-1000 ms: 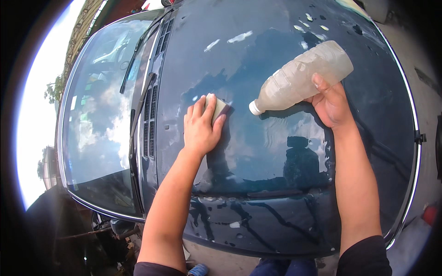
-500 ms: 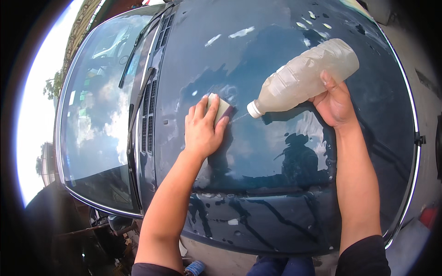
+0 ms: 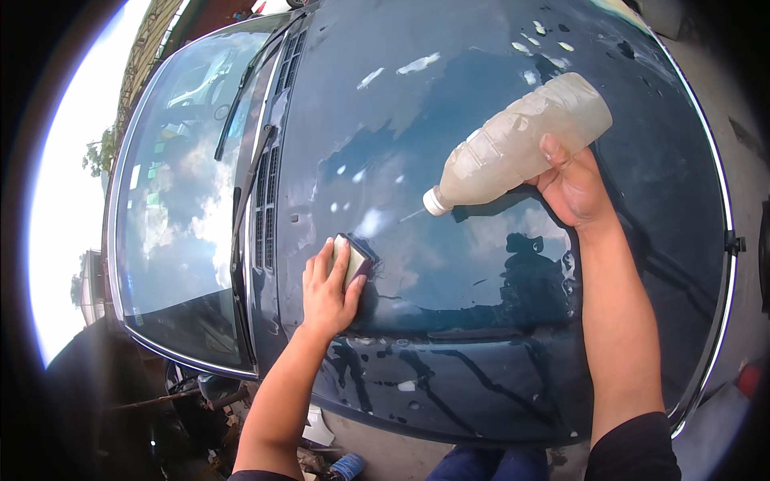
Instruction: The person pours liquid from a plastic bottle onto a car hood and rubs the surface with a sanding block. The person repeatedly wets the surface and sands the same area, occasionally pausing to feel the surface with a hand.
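My left hand [image 3: 327, 298] presses a sanding block [image 3: 358, 258], pale on top and dark purple along its lower edge, flat against the wet dark blue car hood [image 3: 433, 280]. Its fingers lie over the block, the thumb along its near side. My right hand [image 3: 573, 189] grips a cloudy plastic bottle [image 3: 509, 148] from beneath and behind. The bottle is tilted, its white cap [image 3: 435, 201] pointing down to the left. From the cap a thin stream of liquid squirts onto the hood, just beyond the block.
To the left are the windshield [image 3: 172, 216], a wiper [image 3: 239, 264] and the black vent grille [image 3: 267, 208]. Whitish patches [image 3: 417, 63] dot the far part of the hood. A chrome strip [image 3: 718, 192] edges the right side. A blue can-like object [image 3: 346, 466] lies on the ground.
My left hand has slid the sanding block toward me and slightly left. The bottle has shifted a little left and down, still squirting. Pale wet spots now show where the block was.
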Demonstrator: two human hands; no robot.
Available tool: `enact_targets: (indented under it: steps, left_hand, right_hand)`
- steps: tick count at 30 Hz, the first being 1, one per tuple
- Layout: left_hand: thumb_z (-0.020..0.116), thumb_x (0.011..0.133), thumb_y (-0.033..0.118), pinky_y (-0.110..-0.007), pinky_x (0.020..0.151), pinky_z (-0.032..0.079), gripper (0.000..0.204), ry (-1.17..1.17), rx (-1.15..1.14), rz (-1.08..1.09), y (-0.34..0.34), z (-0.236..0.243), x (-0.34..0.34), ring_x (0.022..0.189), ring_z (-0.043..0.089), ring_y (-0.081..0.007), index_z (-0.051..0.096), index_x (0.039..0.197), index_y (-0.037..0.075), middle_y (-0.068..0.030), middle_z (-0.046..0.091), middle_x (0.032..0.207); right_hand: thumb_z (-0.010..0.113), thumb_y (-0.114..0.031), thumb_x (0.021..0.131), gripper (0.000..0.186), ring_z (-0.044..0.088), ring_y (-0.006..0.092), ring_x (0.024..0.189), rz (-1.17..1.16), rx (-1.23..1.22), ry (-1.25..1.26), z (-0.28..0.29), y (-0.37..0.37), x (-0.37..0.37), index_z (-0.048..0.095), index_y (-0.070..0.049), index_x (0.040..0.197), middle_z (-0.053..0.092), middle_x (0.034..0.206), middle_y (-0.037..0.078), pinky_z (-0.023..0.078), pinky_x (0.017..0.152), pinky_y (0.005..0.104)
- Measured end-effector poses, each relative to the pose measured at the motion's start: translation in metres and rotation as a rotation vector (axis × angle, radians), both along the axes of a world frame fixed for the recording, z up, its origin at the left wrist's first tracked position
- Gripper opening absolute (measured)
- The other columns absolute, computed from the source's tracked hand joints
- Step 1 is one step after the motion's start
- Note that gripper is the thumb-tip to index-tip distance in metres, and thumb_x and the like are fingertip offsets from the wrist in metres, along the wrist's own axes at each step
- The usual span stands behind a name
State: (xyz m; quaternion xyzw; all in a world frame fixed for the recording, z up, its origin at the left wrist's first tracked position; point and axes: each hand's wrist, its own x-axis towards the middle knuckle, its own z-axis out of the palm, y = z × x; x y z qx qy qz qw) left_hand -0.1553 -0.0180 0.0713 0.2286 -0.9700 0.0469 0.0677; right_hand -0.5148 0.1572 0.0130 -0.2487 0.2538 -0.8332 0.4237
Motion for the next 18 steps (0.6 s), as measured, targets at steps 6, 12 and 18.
enact_targets:
  steps: [6, 12, 18]
  left_hand:
    - [0.069, 0.090, 0.029, -0.047, 0.102, 0.042, 0.063, 0.036, -0.020, 0.037, -0.023, -0.007, -0.073, 0.114, 0.054, -0.0396, 0.053, 0.146, 0.007, -0.0236, 0.053, 0.140]
    - [0.071, 0.087, 0.026, -0.048, 0.102, 0.043, 0.065, -0.042, 0.012, -0.001, -0.002, 0.000, -0.002, 0.115, 0.054, -0.0413, 0.053, 0.145, 0.003, -0.0268, 0.051, 0.141]
    - [0.067, 0.093, 0.024, -0.047, 0.105, 0.041, 0.058, 0.010, 0.028, 0.044, -0.012, -0.005, -0.091, 0.118, 0.052, -0.0405, 0.053, 0.145, 0.005, -0.0211, 0.052, 0.140]
  right_hand:
    - [0.067, -0.025, 0.099, 0.049, 0.064, 0.0253, 0.119, 0.036, 0.000, 0.049, -0.002, -0.007, 0.012, 0.049, -0.005, 0.141, 0.062, 0.130, 0.011, 0.058, 0.096, 0.0450]
    - [0.066, -0.025, 0.100, 0.047, 0.063, 0.0250, 0.120, 0.006, 0.028, 0.043, -0.002, 0.000, 0.002, 0.050, -0.005, 0.140, 0.063, 0.129, 0.010, 0.057, 0.097, 0.0441]
    - [0.066, -0.026, 0.100, 0.048, 0.064, 0.0247, 0.119, 0.014, 0.008, 0.048, -0.007, -0.007, 0.010, 0.050, -0.005, 0.140, 0.063, 0.129, 0.010, 0.057, 0.096, 0.0437]
